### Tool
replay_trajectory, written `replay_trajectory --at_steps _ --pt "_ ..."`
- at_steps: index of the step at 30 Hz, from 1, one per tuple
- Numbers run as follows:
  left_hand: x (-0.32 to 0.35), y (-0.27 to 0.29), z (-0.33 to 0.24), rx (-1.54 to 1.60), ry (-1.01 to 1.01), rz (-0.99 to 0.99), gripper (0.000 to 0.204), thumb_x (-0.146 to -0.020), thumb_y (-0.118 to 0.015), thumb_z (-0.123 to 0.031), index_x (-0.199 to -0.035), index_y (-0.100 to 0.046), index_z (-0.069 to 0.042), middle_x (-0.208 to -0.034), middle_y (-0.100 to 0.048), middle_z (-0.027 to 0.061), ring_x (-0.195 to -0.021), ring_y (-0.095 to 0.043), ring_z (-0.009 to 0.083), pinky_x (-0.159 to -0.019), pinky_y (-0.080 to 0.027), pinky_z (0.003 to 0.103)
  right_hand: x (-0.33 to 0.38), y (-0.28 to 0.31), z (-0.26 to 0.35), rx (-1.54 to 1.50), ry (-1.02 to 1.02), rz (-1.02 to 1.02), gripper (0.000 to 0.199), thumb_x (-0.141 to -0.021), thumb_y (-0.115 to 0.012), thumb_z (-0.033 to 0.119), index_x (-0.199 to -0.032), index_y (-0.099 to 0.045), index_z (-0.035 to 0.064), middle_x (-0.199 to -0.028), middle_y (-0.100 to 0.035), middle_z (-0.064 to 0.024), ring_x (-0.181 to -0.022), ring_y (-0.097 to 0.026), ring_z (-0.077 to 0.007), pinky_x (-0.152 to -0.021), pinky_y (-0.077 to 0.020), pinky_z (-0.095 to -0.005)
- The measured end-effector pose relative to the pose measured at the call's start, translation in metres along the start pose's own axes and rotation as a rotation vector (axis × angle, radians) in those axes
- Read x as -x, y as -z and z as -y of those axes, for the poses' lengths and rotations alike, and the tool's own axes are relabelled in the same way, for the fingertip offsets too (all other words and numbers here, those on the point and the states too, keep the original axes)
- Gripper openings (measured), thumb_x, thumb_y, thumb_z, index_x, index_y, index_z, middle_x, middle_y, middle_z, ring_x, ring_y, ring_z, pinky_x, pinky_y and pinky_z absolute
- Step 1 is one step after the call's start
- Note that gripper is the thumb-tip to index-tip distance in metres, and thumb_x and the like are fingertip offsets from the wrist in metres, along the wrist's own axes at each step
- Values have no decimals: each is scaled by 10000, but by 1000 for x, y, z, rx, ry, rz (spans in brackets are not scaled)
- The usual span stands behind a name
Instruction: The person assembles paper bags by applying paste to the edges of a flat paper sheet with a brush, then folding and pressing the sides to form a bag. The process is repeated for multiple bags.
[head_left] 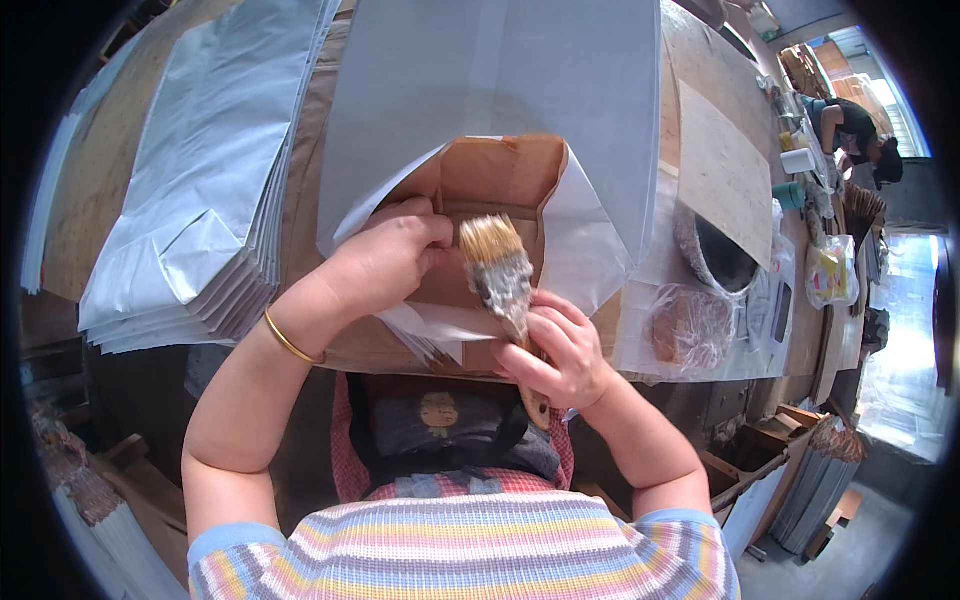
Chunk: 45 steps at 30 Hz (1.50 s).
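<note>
While both forearms rise from six o'clock:
Left hand (pixel 388 258): knuckles up, fingers curled, pressing the brown paper bag's folded-open white-lined end (pixel 500 200) flat.
Right hand (pixel 560 352): fist closed on a wooden-handled, paste-caked flat brush (pixel 497 268) — bristles toward twelve o'clock, over the brown fold.
Stack of white paper bags (pixel 200 200): nine o'clock.

Yellow packet (pixel 829 272), table's right end

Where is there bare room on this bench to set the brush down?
The bare plywood board right of the white bag is free. A brown tabletop strip lies left of the white bag stack. Crowded: the round basin, plastic-wrapped lump, and centre, where left hand and right hand work the glue-caked paintbrush.
</note>
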<state>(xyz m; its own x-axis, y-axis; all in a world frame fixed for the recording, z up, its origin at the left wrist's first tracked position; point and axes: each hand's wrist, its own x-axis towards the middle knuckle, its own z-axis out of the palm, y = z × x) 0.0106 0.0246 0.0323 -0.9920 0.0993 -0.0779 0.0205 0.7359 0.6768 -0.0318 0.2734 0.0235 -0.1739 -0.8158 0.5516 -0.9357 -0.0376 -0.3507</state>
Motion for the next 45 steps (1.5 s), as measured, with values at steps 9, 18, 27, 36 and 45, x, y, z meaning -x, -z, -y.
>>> replay_trajectory --at_steps 9,18,27,36,45 --pt "-8 -29 24 179 156 -268 83 -869 -615 -65 -871 -628 17 -850 -642 185 -835 -616 339 -770 -485 391 31 37 19 31 -190 -5 388 -765 -718 51 -1135 -643 -36 -763 -623 -94 -610 -610 -223 -629 -551 -335" --pt "-13 -31 17 -99 135 -266 79 -840 -630 -62 -861 -607 11 -859 -656 210 -853 -627 405 -762 -494 459 -27 7 0 -274 -787 -180 166 -838 -684 20 -1002 -694 -7 -885 -694 -166 -730 -671 -263 -681 -520 -301" --pt "-42 5 6 -192 380 -108 179 -726 -767 -191 -772 -716 -26 -816 -676 203 -828 -658 372 -756 -518 445 -54 -41 5 -651 -983 -335 91 -817 -682 52 -885 -684 -8 -759 -694 -152 -669 -691 -249 -621 -541 -316" --pt "-42 -6 -5 -487 339 -39 118 -762 -717 -144 -792 -707 -30 -838 -693 176 -837 -678 345 -771 -537 424 -11 18 -1 229 -786 -193 85 -770 -683 67 -826 -651 11 -785 -678 -160 -671 -665 -338 -608 -539 -375" --pt "-36 -22 -22 -743 172 -84 126 -742 -621 -12 -799 -699 -93 -879 -688 94 -874 -674 247 -756 -567 340 -2 0 -66 -1181 -668 -1073 421 -1019 -490 307 -1307 -531 2 -1131 -675 -119 -1106 -607 -218 -1033 -416 -397"
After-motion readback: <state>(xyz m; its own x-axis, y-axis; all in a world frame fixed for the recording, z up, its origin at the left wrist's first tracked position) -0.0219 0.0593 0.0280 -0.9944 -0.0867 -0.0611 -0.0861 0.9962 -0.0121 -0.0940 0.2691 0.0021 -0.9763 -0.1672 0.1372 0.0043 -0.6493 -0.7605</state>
